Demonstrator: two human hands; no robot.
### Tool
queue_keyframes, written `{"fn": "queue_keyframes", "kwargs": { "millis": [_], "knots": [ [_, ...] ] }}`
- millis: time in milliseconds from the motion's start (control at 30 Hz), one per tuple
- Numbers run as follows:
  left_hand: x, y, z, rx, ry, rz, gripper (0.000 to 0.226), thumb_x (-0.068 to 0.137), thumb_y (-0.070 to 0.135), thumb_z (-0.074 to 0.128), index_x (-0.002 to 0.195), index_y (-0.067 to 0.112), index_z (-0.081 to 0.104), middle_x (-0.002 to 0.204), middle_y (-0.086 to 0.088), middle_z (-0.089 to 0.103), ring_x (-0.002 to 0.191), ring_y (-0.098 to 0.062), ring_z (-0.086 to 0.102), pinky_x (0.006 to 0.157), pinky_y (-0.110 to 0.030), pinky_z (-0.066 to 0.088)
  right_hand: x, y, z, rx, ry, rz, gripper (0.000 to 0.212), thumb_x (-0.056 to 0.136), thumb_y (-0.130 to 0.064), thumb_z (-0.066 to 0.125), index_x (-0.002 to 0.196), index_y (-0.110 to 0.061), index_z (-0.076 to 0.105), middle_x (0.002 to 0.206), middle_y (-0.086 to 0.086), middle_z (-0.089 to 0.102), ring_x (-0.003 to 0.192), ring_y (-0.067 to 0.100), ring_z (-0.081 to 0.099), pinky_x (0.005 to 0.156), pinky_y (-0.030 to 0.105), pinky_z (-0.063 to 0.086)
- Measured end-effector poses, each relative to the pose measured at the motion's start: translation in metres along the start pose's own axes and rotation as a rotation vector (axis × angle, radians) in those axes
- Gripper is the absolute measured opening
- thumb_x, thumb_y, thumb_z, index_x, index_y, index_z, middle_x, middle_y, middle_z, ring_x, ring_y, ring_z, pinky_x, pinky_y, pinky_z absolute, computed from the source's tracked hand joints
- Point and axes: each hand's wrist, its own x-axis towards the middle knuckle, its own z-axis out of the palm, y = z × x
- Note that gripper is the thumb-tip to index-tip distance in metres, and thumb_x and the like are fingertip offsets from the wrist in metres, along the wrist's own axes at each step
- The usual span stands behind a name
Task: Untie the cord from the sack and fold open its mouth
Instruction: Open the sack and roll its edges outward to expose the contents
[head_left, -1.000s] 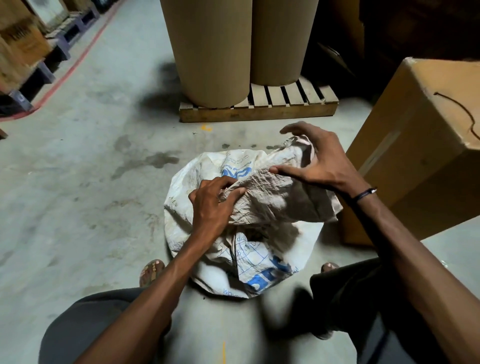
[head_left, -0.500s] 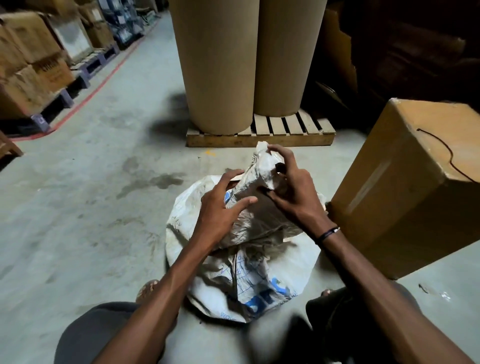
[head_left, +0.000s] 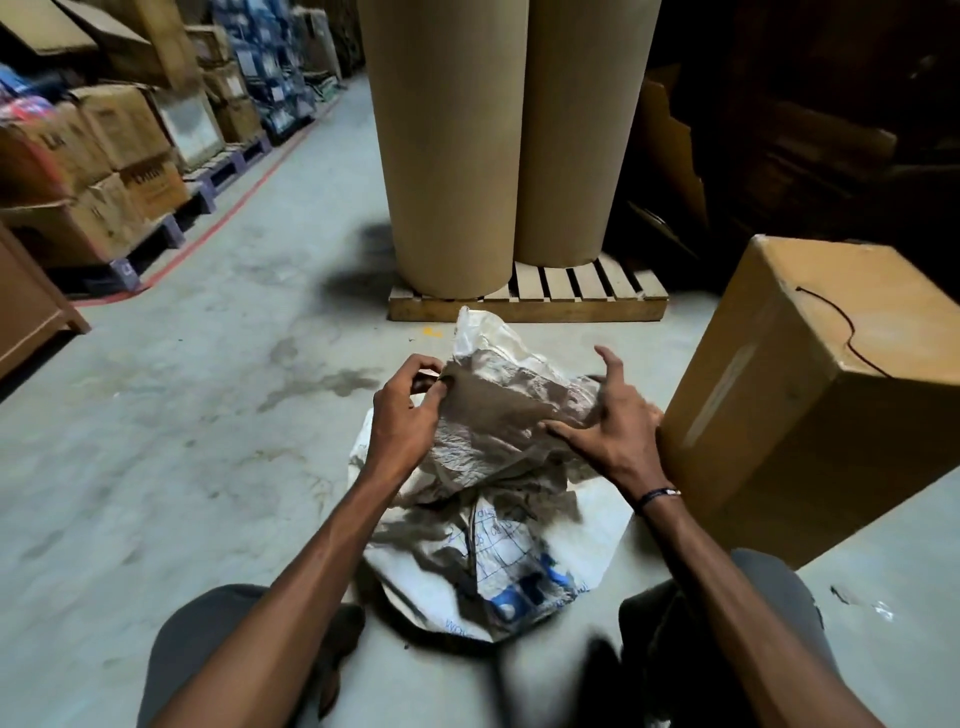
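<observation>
A crumpled white woven sack (head_left: 498, 561) with blue print stands on the concrete floor between my knees. Its loose top (head_left: 498, 395) rises in a peak in front of me. My left hand (head_left: 402, 415) pinches the left edge of that top flap between thumb and fingers. My right hand (head_left: 615, 421) rests on the right side of the flap with its fingers spread; I cannot tell whether it grips the fabric. A thin dark cord (head_left: 841, 327) lies on top of the cardboard box to my right, apart from the sack.
A large cardboard box (head_left: 810, 415) stands close on the right, almost touching my right hand. Two tall brown paper rolls (head_left: 498, 145) stand on a wooden pallet (head_left: 530, 306) just beyond the sack. Stacked cartons (head_left: 104, 171) on pallets line the left behind a red floor line.
My hands have moved apart along the sack's top, left hand to the left edge and right hand to the right side. The flap has spread wider. The view has tilted up.
</observation>
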Motion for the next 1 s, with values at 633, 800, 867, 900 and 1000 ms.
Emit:
{"fn": "queue_keyframes", "kwargs": {
  "millis": [633, 800, 867, 900, 1000],
  "knots": [
    [-0.044, 0.016, -0.078, 0.469, -0.026, 0.407, 0.019, 0.070, 0.034, 0.089, 0.086, 0.036, 0.080, 0.163, 0.010, 0.034, 0.148, -0.025, 0.036, 0.109, -0.062, 0.030, -0.027, -0.061, -0.012, 0.408, -0.304, -0.236, 0.083, 0.063, -0.052, 0.097, 0.133, -0.045, 0.052, 0.087, 0.001, 0.075, 0.076, 0.013, 0.068, 0.064, 0.032, 0.055],
    [-0.052, 0.016, -0.101, 0.555, -0.110, 0.476, 0.014, 0.074, 0.035, 0.085, 0.084, 0.038, 0.076, 0.167, 0.012, 0.024, 0.158, -0.022, 0.014, 0.116, -0.069, 0.012, -0.013, -0.062, -0.026, 0.468, -0.230, -0.210, 0.047, 0.083, -0.032, 0.088, 0.114, -0.031, 0.053, 0.067, -0.009, 0.062, 0.060, 0.010, 0.048, 0.060, 0.025, 0.042],
    [-0.054, 0.018, -0.111, 0.609, -0.164, 0.522, 0.014, 0.075, 0.034, 0.086, 0.083, 0.038, 0.075, 0.168, 0.013, 0.023, 0.160, -0.020, 0.010, 0.118, -0.066, 0.005, -0.003, -0.065, -0.027, 0.433, -0.168, -0.231, 0.041, 0.086, -0.028, 0.086, 0.109, -0.024, 0.052, 0.063, -0.014, 0.063, 0.056, 0.005, 0.047, 0.057, 0.019, 0.042],
    [-0.055, 0.019, -0.117, 0.642, -0.196, 0.541, 0.014, 0.075, 0.035, 0.086, 0.083, 0.038, 0.075, 0.168, 0.013, 0.024, 0.160, -0.019, 0.009, 0.119, -0.065, 0.004, 0.001, -0.067, -0.026, 0.417, -0.153, -0.239, 0.040, 0.086, -0.027, 0.085, 0.107, -0.023, 0.052, 0.065, -0.015, 0.066, 0.057, 0.005, 0.051, 0.057, 0.019, 0.045],
    [-0.057, 0.023, -0.133, 0.794, -0.314, 0.581, 0.014, 0.074, 0.046, 0.083, 0.081, 0.038, 0.074, 0.167, 0.013, 0.027, 0.161, -0.017, 0.008, 0.120, -0.069, 0.006, 0.014, -0.075, -0.022, 0.389, -0.130, -0.215, 0.040, 0.084, -0.023, 0.088, 0.106, -0.019, 0.054, 0.073, 0.005, 0.071, 0.067, 0.031, 0.064, 0.065, 0.043, 0.058]
  ]
}}
